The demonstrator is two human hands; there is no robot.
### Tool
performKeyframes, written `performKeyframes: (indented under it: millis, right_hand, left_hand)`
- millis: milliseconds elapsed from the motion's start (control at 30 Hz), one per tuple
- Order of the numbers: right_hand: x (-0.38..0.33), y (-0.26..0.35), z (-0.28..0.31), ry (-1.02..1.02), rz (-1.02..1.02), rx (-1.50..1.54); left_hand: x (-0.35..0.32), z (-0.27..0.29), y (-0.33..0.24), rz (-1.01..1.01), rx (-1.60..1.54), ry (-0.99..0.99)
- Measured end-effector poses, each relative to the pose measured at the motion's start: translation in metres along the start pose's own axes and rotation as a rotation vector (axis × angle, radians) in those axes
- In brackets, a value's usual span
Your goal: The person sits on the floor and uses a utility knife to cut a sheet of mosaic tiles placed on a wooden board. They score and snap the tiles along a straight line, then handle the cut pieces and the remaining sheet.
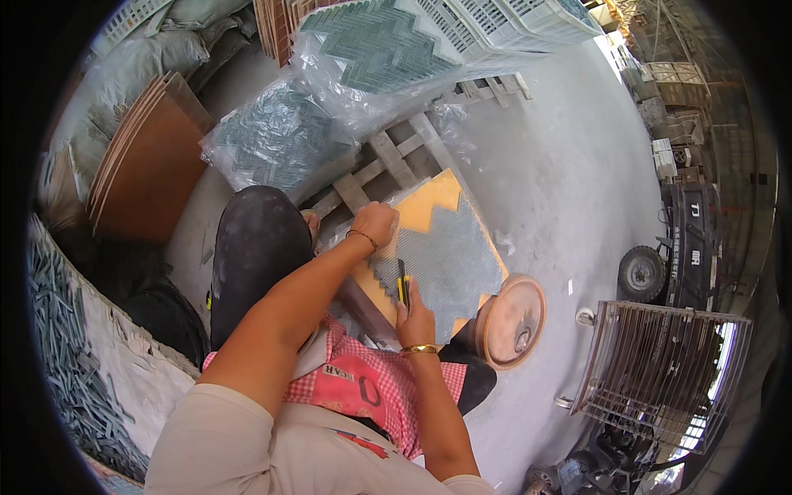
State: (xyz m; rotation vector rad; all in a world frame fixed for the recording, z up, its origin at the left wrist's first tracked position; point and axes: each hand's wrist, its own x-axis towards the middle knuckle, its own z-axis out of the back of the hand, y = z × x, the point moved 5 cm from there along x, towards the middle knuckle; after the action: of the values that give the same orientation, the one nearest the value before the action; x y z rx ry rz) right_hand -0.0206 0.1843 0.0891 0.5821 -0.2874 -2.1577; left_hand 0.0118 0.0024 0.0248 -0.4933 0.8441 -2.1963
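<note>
Cutting at a mesh sheet on a yellow board

Lying on the yellow board (429, 206), the grey mesh sheet (441, 256) spreads over its middle. At the sheet's near edge the right hand (412, 318) is wrapped around a yellow-and-black utility knife (402, 285), blade apparently on the mesh. At the sheet's far-left edge the left hand (375, 223) presses down, fingers curled. Right of the sheet stands a round terracotta dish (511, 320); beyond it, a wooden pallet (396, 157) carries bagged mosaic sheets (280, 140).
</note>
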Motion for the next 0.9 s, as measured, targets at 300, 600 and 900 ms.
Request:
performKeyframes:
  millis: [300, 600, 900]
  right_hand:
    - [-0.035, -0.034, -0.006, -0.081, -0.139, 0.436]
    - [-0.009, -0.024, -0.024, -0.017, -0.138, 0.476]
    - [-0.001, -0.007, -0.037, 0.118, -0.339, 0.782]
  left_hand:
    - [-0.010, 0.019, -0.026, -0.034, -0.061, 0.293]
    - [-0.017, 0.004, -0.022, -0.223, 0.199, 0.354]
    - [-0.021, -0.001, -0.007, -0.204, 0.100, 0.193]
